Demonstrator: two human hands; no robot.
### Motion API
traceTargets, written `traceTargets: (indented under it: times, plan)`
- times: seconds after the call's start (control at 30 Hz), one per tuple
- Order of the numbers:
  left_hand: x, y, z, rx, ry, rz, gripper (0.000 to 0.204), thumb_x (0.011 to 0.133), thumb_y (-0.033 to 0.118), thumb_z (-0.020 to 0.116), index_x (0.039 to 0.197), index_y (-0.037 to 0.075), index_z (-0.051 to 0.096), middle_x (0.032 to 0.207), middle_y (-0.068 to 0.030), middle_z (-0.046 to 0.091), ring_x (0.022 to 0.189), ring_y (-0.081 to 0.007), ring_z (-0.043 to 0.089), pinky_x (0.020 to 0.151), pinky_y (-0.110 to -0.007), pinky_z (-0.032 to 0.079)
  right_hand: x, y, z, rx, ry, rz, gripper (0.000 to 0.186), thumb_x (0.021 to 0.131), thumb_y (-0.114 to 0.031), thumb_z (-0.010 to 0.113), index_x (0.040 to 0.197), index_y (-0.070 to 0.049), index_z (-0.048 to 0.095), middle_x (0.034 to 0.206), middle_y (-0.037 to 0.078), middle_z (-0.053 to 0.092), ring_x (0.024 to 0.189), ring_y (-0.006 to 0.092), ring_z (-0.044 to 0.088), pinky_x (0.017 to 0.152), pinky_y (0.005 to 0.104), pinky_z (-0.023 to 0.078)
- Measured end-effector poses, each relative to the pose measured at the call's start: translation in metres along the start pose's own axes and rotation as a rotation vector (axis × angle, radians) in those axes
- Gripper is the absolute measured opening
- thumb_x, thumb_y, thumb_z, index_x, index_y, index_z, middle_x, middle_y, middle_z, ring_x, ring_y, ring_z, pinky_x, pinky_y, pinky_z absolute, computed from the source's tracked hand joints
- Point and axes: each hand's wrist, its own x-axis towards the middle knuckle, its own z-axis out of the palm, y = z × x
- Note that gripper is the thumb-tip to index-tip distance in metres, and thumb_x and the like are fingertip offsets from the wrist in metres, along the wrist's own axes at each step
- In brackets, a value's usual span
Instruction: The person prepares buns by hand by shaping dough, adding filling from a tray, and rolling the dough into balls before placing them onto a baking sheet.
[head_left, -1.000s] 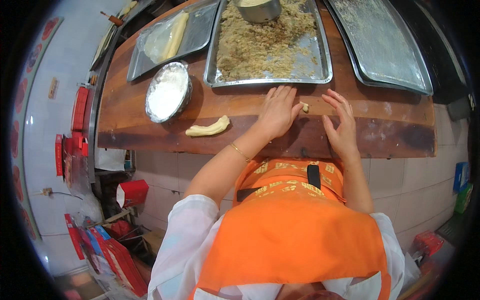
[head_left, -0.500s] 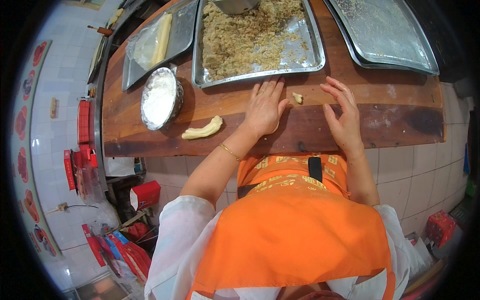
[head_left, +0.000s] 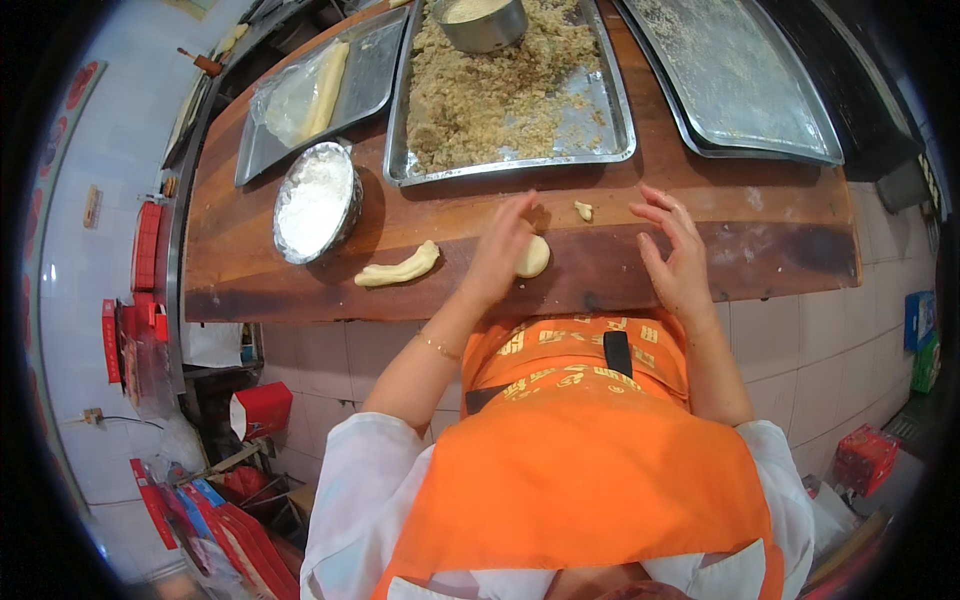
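Note:
A small flattened round of pale dough lies on the wooden table. Beside it, on its left, is my left hand, turned partly on edge with fingers stretched out and nothing held. My right hand hovers near the table's front part, fingers apart and holding nothing. Between the two hands sits a small scrap of dough. Further left, a short curved rope of dough rests near the front edge. A metal bowl of white flour stands behind that rope.
A large metal tray of crumbly brown filling, with a round metal container in it, lies beyond my hands. At the back left, another tray carries a long dough roll and plastic. Stacked trays sit at the right.
My left hand has lifted off the tabletop and tilted sideways, uncovering the flattened dough round beneath it. My right hand stays open in nearly the same place. The view has shifted slightly.

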Motion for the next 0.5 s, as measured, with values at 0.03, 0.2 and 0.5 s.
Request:
traceTargets:
  times: [0.03,0.2,0.5]
  plan:
    - [-0.013,0.008,0.004,0.262,-0.004,0.088,0.058,0.099,0.033,0.058,0.146,0.0,0.045,0.139,-0.0197,0.052,0.133,-0.0377,0.047,0.114,-0.043,0.035,-0.001,0.001,0.002,-0.007,-0.01,0.004,0.033,0.084,0.002,0.064,0.116,-0.007,0.068,0.137,0.014,0.06,0.129,0.0329,0.054,0.109,0.0406,0.042]
    - [-0.031,0.002,0.007,0.458,0.014,0.169,0.071,0.081,0.014,0.081,0.141,0.001,0.047,0.132,-0.0207,0.053,0.122,-0.0426,0.051,0.106,-0.046,0.043,0.006,-0.005,0.024,0.02,-0.073,-0.07,0.03,0.085,0.001,0.064,0.114,-0.006,0.068,0.132,0.013,0.062,0.123,0.0331,0.058,0.104,0.0408,0.046]
    - [-0.013,0.022,0.015,-1.366,0.197,-0.465,0.054,0.11,0.045,0.037,0.143,0.004,0.046,0.143,-0.0122,0.054,0.13,-0.0249,0.054,0.106,-0.043,0.046,0.05,-0.043,0.057,-0.017,-0.434,-0.34,0.078,0.074,-0.016,0.083,0.144,-0.008,0.049,0.14,0.017,0.053,0.129,0.0377,0.05,0.109,0.0477,0.039]
